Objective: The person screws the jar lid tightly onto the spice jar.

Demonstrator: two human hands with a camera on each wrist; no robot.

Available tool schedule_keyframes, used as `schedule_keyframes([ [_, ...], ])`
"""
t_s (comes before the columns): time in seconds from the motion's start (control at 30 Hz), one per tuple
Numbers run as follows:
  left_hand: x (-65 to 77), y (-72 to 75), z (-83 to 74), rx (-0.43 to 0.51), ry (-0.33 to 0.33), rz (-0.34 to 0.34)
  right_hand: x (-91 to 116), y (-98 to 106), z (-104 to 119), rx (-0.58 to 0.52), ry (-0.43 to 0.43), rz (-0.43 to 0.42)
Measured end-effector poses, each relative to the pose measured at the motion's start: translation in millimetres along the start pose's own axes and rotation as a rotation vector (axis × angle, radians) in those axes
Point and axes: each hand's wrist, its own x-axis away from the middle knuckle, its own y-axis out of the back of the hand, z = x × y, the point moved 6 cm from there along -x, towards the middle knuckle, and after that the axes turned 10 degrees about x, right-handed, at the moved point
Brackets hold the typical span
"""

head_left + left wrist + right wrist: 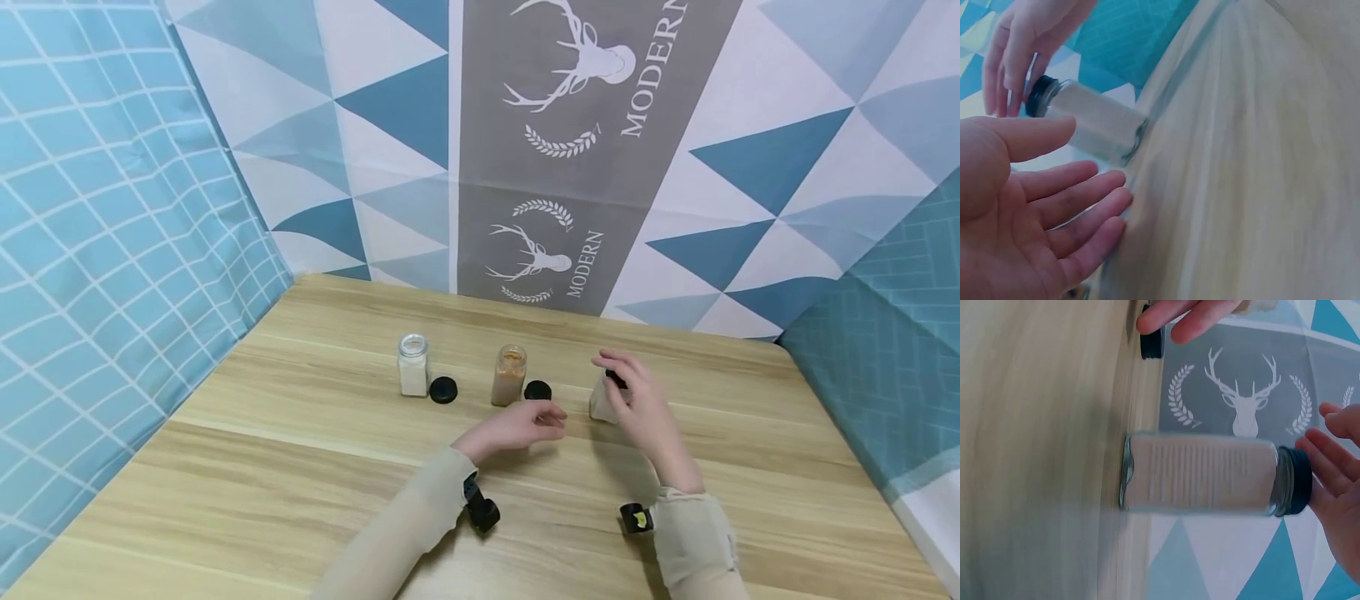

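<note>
A glass jar [1200, 475] of pale powder stands upright with its black lid [1300, 481] on. My right hand [643, 408] is at the top of this jar; in the right wrist view its fingers are behind the lid and the thumb is apart from it. Whether a fingertip touches the lid, I cannot tell. My left hand [516, 429] hovers left of the jar, palm showing in the left wrist view, fingers loosely extended and holding nothing. Just beyond it lies a loose black lid [537, 391], beside an uncapped jar of brown powder [507, 387].
Farther left, an uncapped glass jar of white powder [413, 377] stands with another black lid [443, 390] beside it. All of them are on a wooden table [262, 467]. Patterned cloth walls [390, 142] border the table at the back and sides.
</note>
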Motion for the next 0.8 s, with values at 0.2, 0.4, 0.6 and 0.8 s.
schedule_keyframes([
  [0.2, 20.0, 18.4, 4.4, 0.035, 0.028, 0.045, -5.3, -10.2, 10.4, 0.072, 0.014, 0.066],
  [0.4, 34.6, 43.1, 15.8, 0.024, 0.058, 0.038, -9.4, -18.9, 19.2, 0.128, 0.04, 0.123],
  [0.6, 43.3, 71.4, 23.2, 0.089, 0.087, -0.026, -10.3, -28.5, 20.6, 0.075, 0.018, 0.174],
  [0.8, 46.7, 91.6, 23.6, 0.126, 0.112, -0.182, -12.3, -49.7, 18.7, 0.028, -0.047, 0.323],
])
